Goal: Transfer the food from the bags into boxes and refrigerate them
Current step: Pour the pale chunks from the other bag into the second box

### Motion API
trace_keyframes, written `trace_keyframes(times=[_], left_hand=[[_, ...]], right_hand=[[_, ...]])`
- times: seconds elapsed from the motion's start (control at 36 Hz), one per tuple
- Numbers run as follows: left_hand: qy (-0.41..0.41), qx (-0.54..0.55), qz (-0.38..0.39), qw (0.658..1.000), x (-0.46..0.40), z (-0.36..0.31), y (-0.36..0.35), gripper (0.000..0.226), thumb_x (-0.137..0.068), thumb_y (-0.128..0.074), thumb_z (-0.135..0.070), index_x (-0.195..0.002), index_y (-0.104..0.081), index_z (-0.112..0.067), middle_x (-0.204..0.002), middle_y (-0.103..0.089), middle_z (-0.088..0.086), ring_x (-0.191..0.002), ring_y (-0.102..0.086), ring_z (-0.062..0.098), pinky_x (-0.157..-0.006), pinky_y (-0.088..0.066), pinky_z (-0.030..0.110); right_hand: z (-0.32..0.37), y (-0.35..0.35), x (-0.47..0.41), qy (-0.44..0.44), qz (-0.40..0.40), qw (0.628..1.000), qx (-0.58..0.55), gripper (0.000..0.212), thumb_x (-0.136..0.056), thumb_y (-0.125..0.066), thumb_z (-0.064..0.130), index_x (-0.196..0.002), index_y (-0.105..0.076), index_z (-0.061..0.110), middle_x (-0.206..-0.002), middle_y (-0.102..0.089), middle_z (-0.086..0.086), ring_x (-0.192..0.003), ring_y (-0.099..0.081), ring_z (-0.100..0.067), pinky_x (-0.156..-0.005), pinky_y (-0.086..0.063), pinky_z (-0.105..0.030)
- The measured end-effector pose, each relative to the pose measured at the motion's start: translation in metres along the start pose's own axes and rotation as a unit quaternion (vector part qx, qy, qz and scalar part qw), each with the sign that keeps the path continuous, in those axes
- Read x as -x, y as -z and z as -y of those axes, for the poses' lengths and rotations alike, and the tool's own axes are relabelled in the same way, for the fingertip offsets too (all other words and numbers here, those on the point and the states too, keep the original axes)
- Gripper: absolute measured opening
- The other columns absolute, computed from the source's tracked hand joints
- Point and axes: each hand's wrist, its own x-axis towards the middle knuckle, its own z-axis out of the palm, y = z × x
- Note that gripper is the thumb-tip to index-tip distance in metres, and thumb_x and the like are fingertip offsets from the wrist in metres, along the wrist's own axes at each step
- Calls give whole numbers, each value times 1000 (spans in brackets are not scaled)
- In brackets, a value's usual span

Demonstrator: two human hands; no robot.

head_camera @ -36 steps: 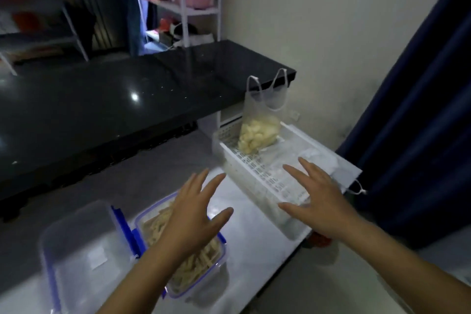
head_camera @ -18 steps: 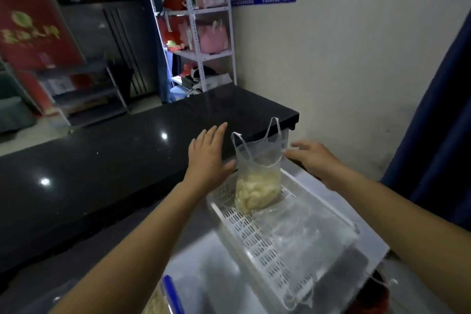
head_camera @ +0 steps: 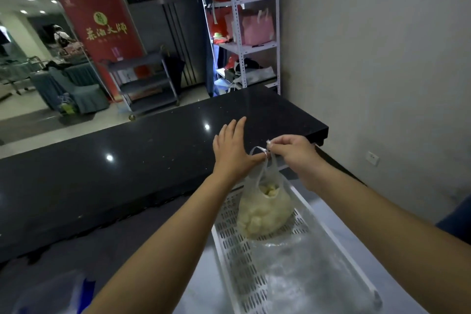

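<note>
A clear plastic bag (head_camera: pixel 265 211) full of pale yellow food pieces stands in a white slotted basket (head_camera: pixel 234 250). My right hand (head_camera: pixel 293 155) pinches the bag's handles together at the top. My left hand (head_camera: pixel 233 150) is beside the handles with its fingers straight and its thumb touching them. An empty crumpled clear bag (head_camera: pixel 313 270) lies in the near part of the basket. At the bottom left a blurred clear box with a blue clip (head_camera: pixel 63 293) shows at the frame's edge.
A long black counter (head_camera: pixel 127 173) runs behind the basket. The basket sits on a white worktop (head_camera: pixel 356 242) next to a beige wall. A white shelf rack (head_camera: pixel 254 33) with pink bags stands beyond the counter.
Both hands came forward from over the boxes to the bag. My right hand has closed on the handles and gathered them. The view has tilted up, so the boxes are nearly out of sight.
</note>
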Motion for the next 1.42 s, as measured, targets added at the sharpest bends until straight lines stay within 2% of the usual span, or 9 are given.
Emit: trace_keyframes(times=[0.17,0.28,0.56,0.67,0.75,0.89,1.06,1.31,1.42], left_hand=[[-3,37,-25,999,-2,-12,-20,95,-83,-69,-44,-159,-16,-24,-165,-19,5,-154,-10,22,-124,-4,46],[4,71,-89,994,-4,-19,-14,92,-84,-65,-62,-157,-25,-22,-163,-26,2,-153,-15,21,-124,-6,46],[-4,157,-135,978,29,-34,61,92,-82,-70,-60,-155,-30,-21,-161,-31,3,-150,-22,21,-122,-18,52],[-31,200,-129,971,51,-53,108,94,-82,-73,-57,-156,-28,-20,-162,-30,4,-150,-25,21,-120,-25,53],[-77,220,-124,965,70,-61,147,97,-80,-77,-52,-156,-27,-16,-160,-32,6,-148,-29,23,-119,-29,53],[-97,196,-150,964,115,-43,212,99,-80,-75,-57,-157,-25,-18,-162,-30,3,-149,-26,20,-120,-27,53],[-61,202,-134,968,202,22,260,87,-85,-73,-51,-154,-33,-17,-157,-37,1,-143,-34,13,-120,-30,46],[-7,132,-164,978,320,130,310,89,-80,-77,-54,-152,-38,-18,-154,-40,3,-144,-34,19,-118,-30,48],[27,113,-179,977,355,167,324,88,-79,-78,-53,-151,-39,-21,-153,-41,2,-143,-34,19,-119,-28,49]], right_hand=[[2,11,12,31,54,998,-16,14,-92,-66,11,-81,-73,16,-83,-71,-1,-80,-66,-9,-67,-51,-15],[-8,19,28,53,5,999,-6,10,-89,-69,18,-93,-74,25,-101,-70,4,-95,-65,-6,-80,-53,-24],[-69,7,124,-100,-87,976,-172,40,-82,-70,46,-119,-57,53,-124,-54,21,-114,-53,-2,-95,-46,-39],[-75,-23,162,-197,-72,921,-327,75,-66,-74,45,-136,-51,38,-129,-57,6,-122,-55,-24,-91,-52,-53],[-77,-40,182,-262,-24,866,-425,75,-64,-75,49,-134,-56,31,-137,-52,-9,-124,-53,-37,-95,-47,-66],[-69,-70,220,-215,108,797,-553,79,-64,-89,51,-133,-63,22,-139,-58,-19,-126,-54,-47,-101,-33,-75],[-69,-138,286,-189,96,846,-489,51,-96,-46,48,-124,-69,12,-130,-65,-18,-116,-65,-35,-88,-55,-51],[-82,-205,370,-295,122,869,-378,39,-87,-54,36,-86,-82,9,-86,-76,-13,-73,-75,-23,-59,-61,-41],[-73,-220,387,-305,146,897,-286,36,-79,-59,36,-91,-81,11,-97,-76,-15,-77,-74,-25,-61,-61,-42]])
